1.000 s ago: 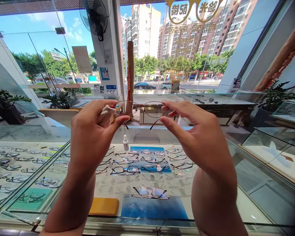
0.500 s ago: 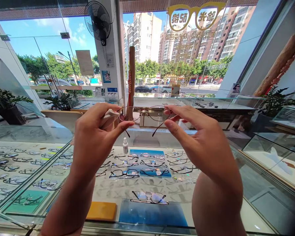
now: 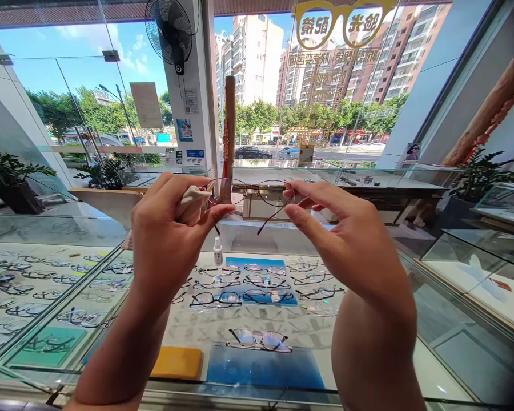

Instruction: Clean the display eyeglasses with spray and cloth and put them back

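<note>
A pair of thin-rimmed eyeglasses [image 3: 252, 186] is held up in front of me, above the glass display case. My left hand [image 3: 171, 211] pinches its left rim between thumb and fingers. A pale cloth [image 3: 192, 200] is tucked in that same hand. At the other end, my right hand [image 3: 340, 222] grips the right rim with thumb and forefinger. The temple arms hang down behind the lenses. Below, another pair of eyeglasses [image 3: 259, 341] lies near a blue mat [image 3: 263, 368], with a yellow case [image 3: 177, 362] to its left.
Rows of spectacle frames [image 3: 265, 281] lie in the display case, more at the left [image 3: 38, 279]. A small white spray bottle [image 3: 218, 252] stands behind the rows. Farther back are a glass counter [image 3: 381, 178], a wooden post [image 3: 229, 125] and a wall fan [image 3: 170, 34].
Both hands have raised the eyeglasses very slightly, and their temple arms have swung a little to the left. The grip of each hand is the same.
</note>
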`<state>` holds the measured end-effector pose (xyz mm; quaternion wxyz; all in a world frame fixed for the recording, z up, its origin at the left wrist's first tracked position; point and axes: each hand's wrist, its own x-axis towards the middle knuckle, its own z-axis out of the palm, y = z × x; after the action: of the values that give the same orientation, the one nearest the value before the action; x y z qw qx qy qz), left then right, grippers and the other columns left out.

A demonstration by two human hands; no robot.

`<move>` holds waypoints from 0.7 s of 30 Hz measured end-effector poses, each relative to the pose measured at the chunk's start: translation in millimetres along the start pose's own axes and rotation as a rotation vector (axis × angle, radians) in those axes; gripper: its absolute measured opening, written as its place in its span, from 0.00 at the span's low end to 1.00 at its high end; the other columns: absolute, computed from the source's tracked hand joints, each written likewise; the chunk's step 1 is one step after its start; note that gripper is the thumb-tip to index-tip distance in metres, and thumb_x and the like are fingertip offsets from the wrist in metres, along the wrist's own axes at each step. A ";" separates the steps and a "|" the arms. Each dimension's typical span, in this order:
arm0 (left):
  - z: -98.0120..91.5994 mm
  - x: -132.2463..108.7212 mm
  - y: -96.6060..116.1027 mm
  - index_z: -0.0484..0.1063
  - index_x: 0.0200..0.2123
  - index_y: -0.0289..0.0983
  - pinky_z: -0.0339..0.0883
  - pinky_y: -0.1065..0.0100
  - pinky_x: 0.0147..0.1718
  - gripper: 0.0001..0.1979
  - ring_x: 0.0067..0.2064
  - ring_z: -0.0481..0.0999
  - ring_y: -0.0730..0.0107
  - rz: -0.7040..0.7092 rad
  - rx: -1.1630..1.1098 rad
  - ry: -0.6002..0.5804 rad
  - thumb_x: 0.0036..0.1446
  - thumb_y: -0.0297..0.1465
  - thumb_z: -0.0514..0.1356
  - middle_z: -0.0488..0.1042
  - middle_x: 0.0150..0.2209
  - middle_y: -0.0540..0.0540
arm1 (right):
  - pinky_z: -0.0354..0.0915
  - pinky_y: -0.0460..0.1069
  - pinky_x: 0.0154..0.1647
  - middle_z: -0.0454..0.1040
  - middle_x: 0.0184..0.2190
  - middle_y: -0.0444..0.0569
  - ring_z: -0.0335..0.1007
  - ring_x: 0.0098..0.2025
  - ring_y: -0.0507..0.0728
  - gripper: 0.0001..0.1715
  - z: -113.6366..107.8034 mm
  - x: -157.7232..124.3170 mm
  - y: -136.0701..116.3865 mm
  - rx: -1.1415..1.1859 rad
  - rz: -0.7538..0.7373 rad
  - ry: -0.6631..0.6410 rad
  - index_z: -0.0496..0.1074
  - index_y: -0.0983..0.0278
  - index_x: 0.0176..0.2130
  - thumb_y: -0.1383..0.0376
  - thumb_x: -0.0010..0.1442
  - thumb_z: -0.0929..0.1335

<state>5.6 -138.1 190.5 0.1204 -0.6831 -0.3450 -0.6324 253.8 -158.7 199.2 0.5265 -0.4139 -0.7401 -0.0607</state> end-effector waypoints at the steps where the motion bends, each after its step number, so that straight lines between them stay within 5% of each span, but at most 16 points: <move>1: -0.3 -0.1 -0.2 0.82 0.47 0.52 0.73 0.55 0.37 0.16 0.41 0.79 0.61 -0.001 0.001 0.000 0.58 0.46 0.77 0.81 0.41 0.48 | 0.78 0.61 0.50 0.87 0.52 0.55 0.83 0.45 0.63 0.20 -0.1 -0.3 -0.6 -0.001 -0.002 0.001 0.83 0.59 0.58 0.57 0.72 0.71; 12: 4.8 -1.4 -11.9 0.83 0.50 0.51 0.78 0.51 0.45 0.15 0.47 0.83 0.54 -0.018 -0.003 -0.050 0.60 0.42 0.76 0.85 0.45 0.45 | 0.77 0.62 0.51 0.87 0.48 0.53 0.82 0.42 0.62 0.18 2.2 -2.0 -3.6 -0.022 -0.080 0.077 0.83 0.57 0.58 0.59 0.71 0.72; 21: 3.6 -0.3 -19.0 0.84 0.50 0.51 0.76 0.58 0.37 0.17 0.45 0.83 0.56 -0.109 -0.050 -0.074 0.58 0.44 0.77 0.85 0.42 0.47 | 0.75 0.61 0.52 0.86 0.47 0.53 0.82 0.43 0.62 0.18 5.2 -1.5 -7.8 -0.108 -0.120 0.102 0.83 0.58 0.58 0.60 0.72 0.71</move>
<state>-3.5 -122.1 184.4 0.0562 -0.6889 -0.3699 -0.6208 244.9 -161.9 198.4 0.5359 -0.3930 -0.7314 -0.1530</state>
